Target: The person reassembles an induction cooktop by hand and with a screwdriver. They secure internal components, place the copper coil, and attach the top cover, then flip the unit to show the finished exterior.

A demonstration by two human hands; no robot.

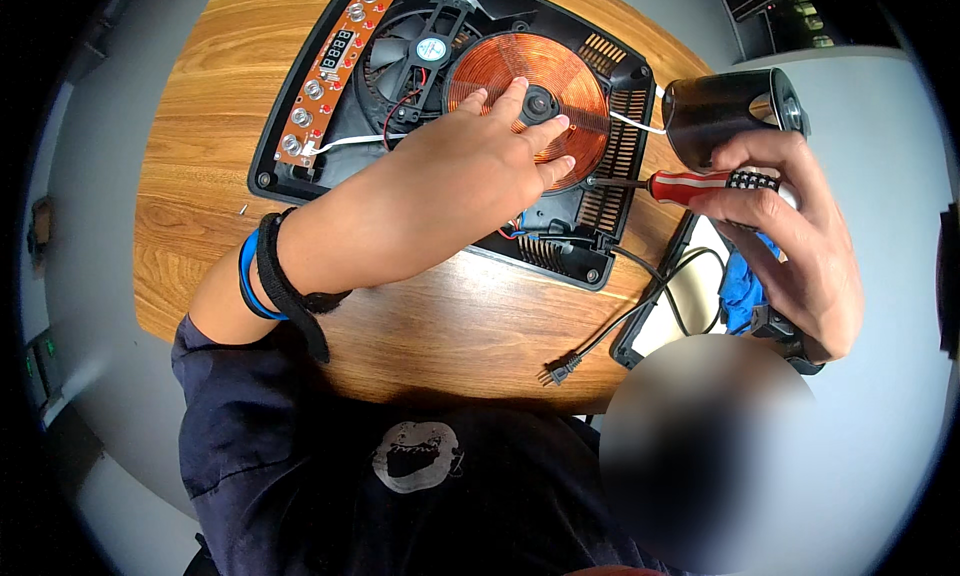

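Observation:
An opened induction cooker in a black plastic housing (268,141) lies on the wooden table. Inside it sits a round copper coil (580,81) with a black centre piece. My left hand (480,166) rests flat on the coil with its fingers spread, covering the lower left of the winding. In my right hand (790,206) is a screwdriver (688,184) with a red, white and black handle, lying nearly level. Its shaft points left, and the tip meets a spot at the coil's lower right edge, beside the vent slots.
Left of the coil are a cooling fan (390,54) and an orange circuit board (320,81). A black cylinder (715,111) stands at the right. Below it lie a power cord with plug (562,368), a black-edged panel (655,321) and blue cloth (740,291). A small screw (243,209) lies left.

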